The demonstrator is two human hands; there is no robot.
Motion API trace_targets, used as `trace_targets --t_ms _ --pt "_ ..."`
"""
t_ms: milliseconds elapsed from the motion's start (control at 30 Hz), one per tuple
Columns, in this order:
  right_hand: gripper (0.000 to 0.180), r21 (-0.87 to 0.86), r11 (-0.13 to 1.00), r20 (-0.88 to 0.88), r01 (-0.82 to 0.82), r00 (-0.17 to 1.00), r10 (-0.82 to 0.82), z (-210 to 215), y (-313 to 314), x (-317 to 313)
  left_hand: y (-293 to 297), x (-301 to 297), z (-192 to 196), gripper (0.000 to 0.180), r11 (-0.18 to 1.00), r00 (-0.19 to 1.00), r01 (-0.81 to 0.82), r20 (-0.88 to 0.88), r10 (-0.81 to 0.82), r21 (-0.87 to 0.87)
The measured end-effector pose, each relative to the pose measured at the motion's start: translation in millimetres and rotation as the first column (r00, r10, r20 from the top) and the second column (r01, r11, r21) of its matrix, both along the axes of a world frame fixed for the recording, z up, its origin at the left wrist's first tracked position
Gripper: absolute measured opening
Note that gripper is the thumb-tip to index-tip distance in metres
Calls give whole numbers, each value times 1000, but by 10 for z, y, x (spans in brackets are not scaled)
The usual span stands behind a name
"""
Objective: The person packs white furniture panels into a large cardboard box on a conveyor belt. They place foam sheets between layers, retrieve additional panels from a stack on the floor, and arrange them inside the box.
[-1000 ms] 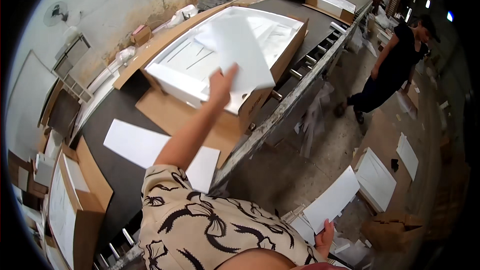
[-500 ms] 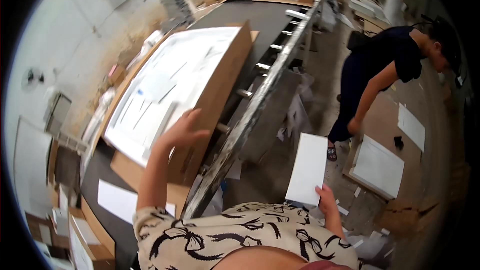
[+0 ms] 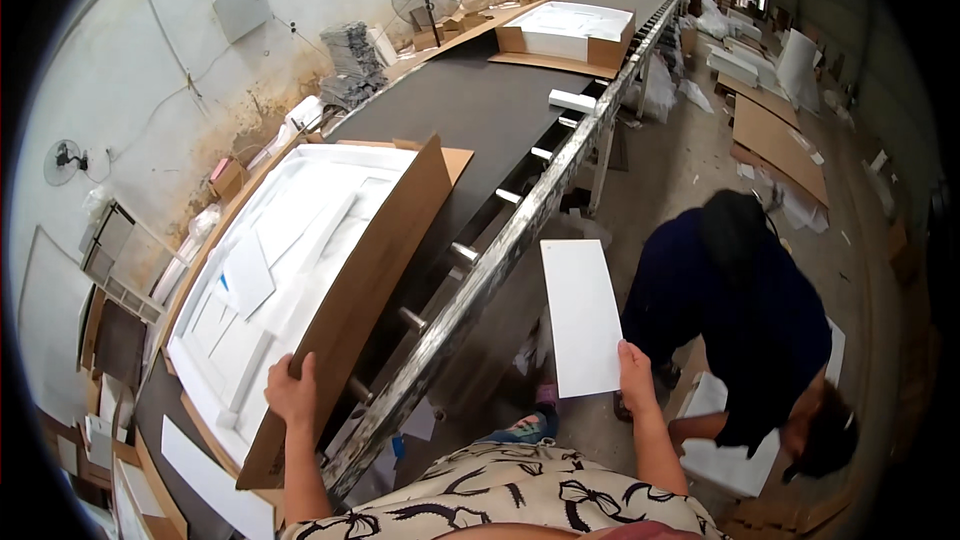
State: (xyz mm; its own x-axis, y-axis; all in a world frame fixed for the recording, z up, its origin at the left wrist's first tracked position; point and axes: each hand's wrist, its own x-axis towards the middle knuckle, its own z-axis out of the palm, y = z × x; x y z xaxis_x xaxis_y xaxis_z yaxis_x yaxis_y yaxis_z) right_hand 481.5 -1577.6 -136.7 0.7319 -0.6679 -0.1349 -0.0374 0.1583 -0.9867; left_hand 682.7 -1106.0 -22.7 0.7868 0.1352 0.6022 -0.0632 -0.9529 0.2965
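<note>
The open carton (image 3: pixel 385 255), with white pieces (image 3: pixel 250 272) inside, lies on the dark conveyor belt (image 3: pixel 440 100). Beside the belt, a co-worker (image 3: pixel 725 310) in dark clothes is bending. The white panel (image 3: pixel 582 320) is above the floor (image 3: pixel 685 160), gripped at its lower right edge by the right hand (image 3: pixel 634 368). The left hand (image 3: pixel 291 395) touches the carton's side; whether it is closed, I cannot tell.

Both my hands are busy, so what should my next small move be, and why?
I'd probably swing the flat white rectangular panel left toward the open-topped brown cardboard box: your right hand holds the panel by its edge, out to the box's right, while your left hand grips the box's side wall, and flat white pieces already lie inside.
</note>
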Motion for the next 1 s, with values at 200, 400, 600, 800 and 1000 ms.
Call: trace_targets --t_ms 200,400,600,800,1000 --pt "28 253 964 37 -78 997 71 605 -846 1100 -102 341 -185 50 855 896 -443 145 419 270" --pt "24 242 965 161 -100 985 62 1008 -1747 2249 -222 295 -183 49 802 885 -460 269 380 381" --pt "25 133 975 151 -176 976 155 1186 -2497 3554 -36 307 -274 45 776 834 -465 -83 546 426" --pt "25 82 983 241 -163 961 139 1283 -3432 5254 -1547 327 167 56 443 543 -797 168 822 411" --pt "28 -1 997 241 -76 968 74 1743 -4731 7333 -2790 321 -292 49 557 617 -706 -6 787 438"
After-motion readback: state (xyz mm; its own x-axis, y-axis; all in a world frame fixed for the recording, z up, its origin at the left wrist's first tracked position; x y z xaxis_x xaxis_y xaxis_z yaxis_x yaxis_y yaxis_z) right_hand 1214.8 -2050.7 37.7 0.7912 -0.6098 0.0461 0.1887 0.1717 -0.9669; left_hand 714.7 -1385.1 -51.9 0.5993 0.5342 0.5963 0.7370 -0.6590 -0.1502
